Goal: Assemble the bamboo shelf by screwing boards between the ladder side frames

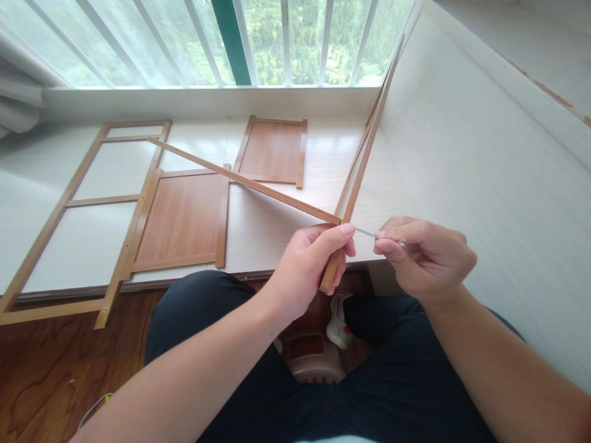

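Note:
My left hand (316,255) is closed around a wooden frame (369,138) near its lower end, where a long wooden panel (244,181) meets it at an angle. The frame leans up and away toward the window. Between the thumb and fingers of my right hand (427,255) is a thin metal hex key (365,232). Its tip reaches the side of the frame beside my left thumb; whether it sits in a screw is hidden. The far end of the panel overlaps a ladder-like wooden frame (85,160).
Two framed wooden panels, a larger one (182,218) and a smaller one (272,151), lie on the pale ledge (252,237). A white wall panel (484,166) stands close on the right. The barred window (305,43) is ahead, with a grey curtain (21,86) at left.

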`<state>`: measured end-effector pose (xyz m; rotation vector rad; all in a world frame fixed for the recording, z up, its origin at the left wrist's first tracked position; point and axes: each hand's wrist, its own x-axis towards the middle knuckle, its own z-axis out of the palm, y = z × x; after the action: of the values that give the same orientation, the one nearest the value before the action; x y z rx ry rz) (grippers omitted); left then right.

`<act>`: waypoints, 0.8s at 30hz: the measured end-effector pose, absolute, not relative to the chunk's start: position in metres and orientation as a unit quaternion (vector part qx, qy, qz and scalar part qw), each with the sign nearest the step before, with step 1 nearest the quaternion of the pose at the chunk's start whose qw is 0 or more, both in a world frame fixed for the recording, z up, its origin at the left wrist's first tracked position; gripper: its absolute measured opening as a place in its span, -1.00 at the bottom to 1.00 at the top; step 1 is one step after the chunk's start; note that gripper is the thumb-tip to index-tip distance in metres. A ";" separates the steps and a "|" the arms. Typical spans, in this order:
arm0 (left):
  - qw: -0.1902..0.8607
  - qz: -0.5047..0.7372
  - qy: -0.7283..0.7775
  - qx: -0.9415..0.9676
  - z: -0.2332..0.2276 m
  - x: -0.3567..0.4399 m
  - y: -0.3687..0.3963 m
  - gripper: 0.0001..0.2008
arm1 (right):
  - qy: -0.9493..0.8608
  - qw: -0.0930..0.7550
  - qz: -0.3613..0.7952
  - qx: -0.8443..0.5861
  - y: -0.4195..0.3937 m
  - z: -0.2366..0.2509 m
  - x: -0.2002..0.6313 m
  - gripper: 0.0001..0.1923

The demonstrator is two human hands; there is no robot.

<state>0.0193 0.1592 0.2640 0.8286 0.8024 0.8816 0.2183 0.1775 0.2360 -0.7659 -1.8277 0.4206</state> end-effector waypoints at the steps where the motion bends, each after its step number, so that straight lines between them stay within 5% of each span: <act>1: 0.748 0.402 0.367 0.379 0.264 0.019 0.159 -0.62 | -0.757 0.529 0.198 -0.328 0.177 0.236 0.218 -0.92; 13: 0.745 0.409 0.366 0.379 0.265 0.021 0.159 -0.62 | -0.551 0.492 0.585 -0.334 0.174 0.253 0.201 -0.72; 24: 0.766 0.393 0.381 0.337 0.262 0.021 0.161 -0.41 | -0.529 0.489 0.615 -0.322 0.174 0.251 0.201 -0.69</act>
<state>0.0207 0.1615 0.2618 0.7326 0.8277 0.8530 0.2014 0.1738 0.2510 -0.7837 -1.2848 1.4941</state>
